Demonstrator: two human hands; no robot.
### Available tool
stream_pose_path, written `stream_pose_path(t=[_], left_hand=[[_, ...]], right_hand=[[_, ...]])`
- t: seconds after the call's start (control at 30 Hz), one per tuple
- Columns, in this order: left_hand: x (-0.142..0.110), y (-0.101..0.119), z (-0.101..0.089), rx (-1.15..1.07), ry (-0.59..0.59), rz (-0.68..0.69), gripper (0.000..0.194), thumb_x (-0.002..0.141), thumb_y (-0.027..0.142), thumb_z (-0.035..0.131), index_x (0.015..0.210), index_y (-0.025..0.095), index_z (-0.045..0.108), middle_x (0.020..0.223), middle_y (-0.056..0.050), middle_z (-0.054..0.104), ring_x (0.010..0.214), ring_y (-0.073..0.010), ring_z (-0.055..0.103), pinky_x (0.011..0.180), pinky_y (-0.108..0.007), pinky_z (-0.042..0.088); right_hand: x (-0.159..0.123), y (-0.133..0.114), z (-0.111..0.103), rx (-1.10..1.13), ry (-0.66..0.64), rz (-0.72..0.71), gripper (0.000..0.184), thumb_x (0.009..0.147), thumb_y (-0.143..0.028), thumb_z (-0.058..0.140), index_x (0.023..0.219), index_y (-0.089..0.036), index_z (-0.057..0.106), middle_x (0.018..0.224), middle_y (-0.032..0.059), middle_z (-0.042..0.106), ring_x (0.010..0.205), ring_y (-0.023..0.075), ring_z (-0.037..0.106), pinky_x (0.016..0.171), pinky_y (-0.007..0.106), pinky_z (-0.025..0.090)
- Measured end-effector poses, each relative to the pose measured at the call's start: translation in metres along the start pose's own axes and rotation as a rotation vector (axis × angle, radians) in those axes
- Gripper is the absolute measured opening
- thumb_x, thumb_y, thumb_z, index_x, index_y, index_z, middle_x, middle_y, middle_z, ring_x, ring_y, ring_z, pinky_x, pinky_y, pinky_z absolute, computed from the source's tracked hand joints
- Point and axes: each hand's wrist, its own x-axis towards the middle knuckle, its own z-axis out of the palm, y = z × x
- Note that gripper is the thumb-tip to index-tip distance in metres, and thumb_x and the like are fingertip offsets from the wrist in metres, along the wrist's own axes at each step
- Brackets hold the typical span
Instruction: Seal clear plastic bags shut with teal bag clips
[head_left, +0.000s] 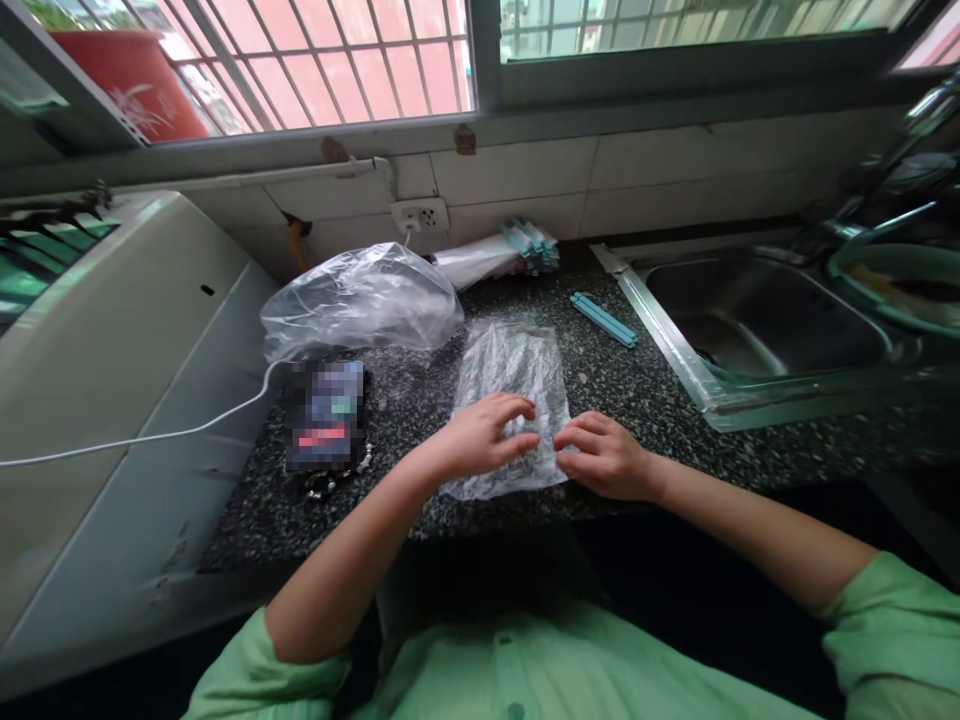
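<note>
A small clear plastic bag (510, 375) lies flat on the dark speckled counter (420, 400) in front of me. My left hand (484, 435) rests on the bag's near end, fingers curled and pressing down on the plastic. My right hand (604, 455) is at the bag's near right corner, fingers bent and pinching its edge. Both hands touch the same bag, a few centimetres apart.
A large crumpled clear bag (360, 300) sits behind left. A phone (328, 417) on a white cable lies to the left. A teal sealing clip (602, 318) lies near the steel sink (757, 320); more clips (529, 245) lean at the wall. A white appliance (112, 380) stands left.
</note>
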Motion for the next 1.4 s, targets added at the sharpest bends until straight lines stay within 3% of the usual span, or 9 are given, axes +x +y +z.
stream_pose_path(t=[0.2, 0.5, 0.63, 0.73, 0.87, 1.0, 1.13, 1.23, 1.4], left_hand=[[0.008, -0.047, 0.010, -0.046, 0.053, -0.066, 0.021, 0.085, 0.026, 0.049, 0.097, 0.018, 0.063, 0.118, -0.010, 0.062, 0.114, -0.0219, 0.053, 0.101, -0.039, 0.039], [-0.002, -0.069, 0.006, -0.388, 0.197, -0.197, 0.035, 0.071, 0.020, 0.051, 0.100, 0.021, 0.069, 0.111, -0.005, 0.064, 0.113, -0.0231, 0.053, 0.104, -0.039, 0.035], [-0.002, -0.079, 0.013, -0.766, 0.297, -0.241, 0.037, 0.071, 0.037, 0.057, 0.102, 0.020, 0.069, 0.104, -0.006, 0.069, 0.106, -0.0272, 0.057, 0.101, -0.042, 0.037], [-0.006, -0.084, 0.013, -1.076, 0.458, -0.198, 0.062, 0.074, 0.064, 0.048, 0.111, 0.018, 0.064, 0.107, -0.009, 0.069, 0.107, -0.0295, 0.058, 0.099, -0.044, 0.037], [-0.004, -0.081, 0.011, -0.927, 0.514, -0.208, 0.072, 0.058, 0.066, 0.066, 0.112, 0.017, 0.063, 0.098, -0.009, 0.071, 0.102, -0.0279, 0.060, 0.098, -0.042, 0.038], [0.006, -0.078, 0.014, -0.686, 0.586, -0.407, 0.042, 0.062, 0.054, 0.067, 0.078, 0.016, 0.070, 0.083, -0.008, 0.072, 0.086, -0.0225, 0.063, 0.089, -0.037, 0.044], [0.010, -0.078, 0.015, -0.712, 0.626, -0.443, 0.038, 0.067, 0.052, 0.062, 0.074, 0.016, 0.070, 0.077, -0.005, 0.071, 0.073, -0.0174, 0.061, 0.076, -0.031, 0.048], [0.010, -0.077, 0.013, -0.764, 0.628, -0.443, 0.034, 0.067, 0.049, 0.063, 0.073, 0.016, 0.069, 0.073, -0.004, 0.070, 0.069, -0.0158, 0.059, 0.072, -0.030, 0.047], [0.008, -0.078, 0.013, -0.800, 0.656, -0.495, 0.033, 0.066, 0.047, 0.063, 0.073, 0.015, 0.066, 0.070, -0.005, 0.070, 0.066, -0.0157, 0.060, 0.071, -0.029, 0.047]], right_hand=[[-0.007, -0.007, -0.014, 0.176, 0.036, 0.062, 0.010, 0.083, -0.017, 0.050, 0.077, -0.021, 0.057, 0.083, 0.0031, 0.066, 0.079, 0.0147, 0.055, 0.076, 0.032, 0.044], [0.030, 0.028, -0.032, 0.728, 0.136, 0.632, 0.016, 0.080, -0.032, 0.059, 0.071, -0.019, 0.058, 0.062, 0.0003, 0.061, 0.056, 0.0105, 0.054, 0.054, 0.025, 0.044], [0.050, 0.068, -0.023, 0.991, 0.178, 0.992, 0.032, 0.073, -0.045, 0.065, 0.060, -0.018, 0.053, 0.055, -0.0003, 0.059, 0.047, 0.0078, 0.050, 0.047, 0.023, 0.040], [0.062, 0.096, -0.010, 1.096, 0.236, 1.215, 0.034, 0.066, -0.045, 0.070, 0.059, -0.017, 0.052, 0.051, -0.0014, 0.055, 0.041, 0.0063, 0.045, 0.041, 0.021, 0.034], [0.071, 0.118, 0.005, 1.123, 0.282, 1.362, 0.033, 0.065, -0.044, 0.072, 0.061, -0.017, 0.052, 0.053, -0.0013, 0.056, 0.043, 0.0066, 0.045, 0.041, 0.020, 0.034], [0.061, 0.124, 0.011, 1.074, 0.241, 1.209, 0.048, 0.071, -0.064, 0.058, 0.085, -0.018, 0.063, 0.079, 0.0056, 0.067, 0.062, 0.0135, 0.059, 0.052, 0.025, 0.045], [0.032, 0.127, 0.015, 0.809, 0.053, 0.879, 0.066, 0.063, -0.069, 0.062, 0.108, -0.021, 0.063, 0.112, 0.0100, 0.064, 0.101, 0.0240, 0.059, 0.085, 0.039, 0.048], [0.020, 0.126, 0.023, 0.555, -0.067, 0.697, 0.053, 0.060, -0.057, 0.073, 0.100, -0.022, 0.068, 0.115, 0.0094, 0.062, 0.114, 0.0269, 0.051, 0.099, 0.047, 0.038], [0.020, 0.121, 0.033, 0.434, -0.121, 0.529, 0.017, 0.076, -0.036, 0.067, 0.069, -0.020, 0.069, 0.103, 0.0071, 0.066, 0.108, 0.0236, 0.051, 0.097, 0.048, 0.037]])
